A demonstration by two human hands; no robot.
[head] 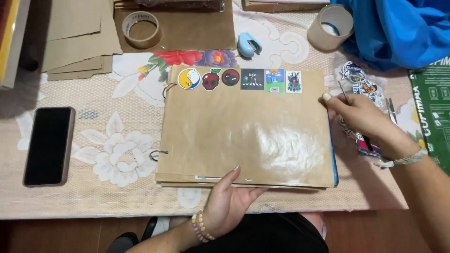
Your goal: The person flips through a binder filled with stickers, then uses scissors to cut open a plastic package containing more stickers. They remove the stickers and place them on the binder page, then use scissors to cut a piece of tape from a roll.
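Observation:
A brown ring-bound album (243,136) lies in the middle of the table, with a row of several stickers (239,78) along its top edge. My left hand (229,199) rests at the album's near edge, thumb on the cover and fingers under the pages. My right hand (363,117) is at the album's right edge, holding a thin metal tool (344,93) between its fingers, with the thumb touching the cover's edge. Loose stickers (361,82) lie just behind that hand.
A black phone (49,145) lies at the left. Two rolls of tape (140,29) (330,26), a small blue stapler (248,44), cardboard sheets (79,37), a blue bag (398,28) and a green package (433,112) surround the album on a floral lace tablecloth (117,154).

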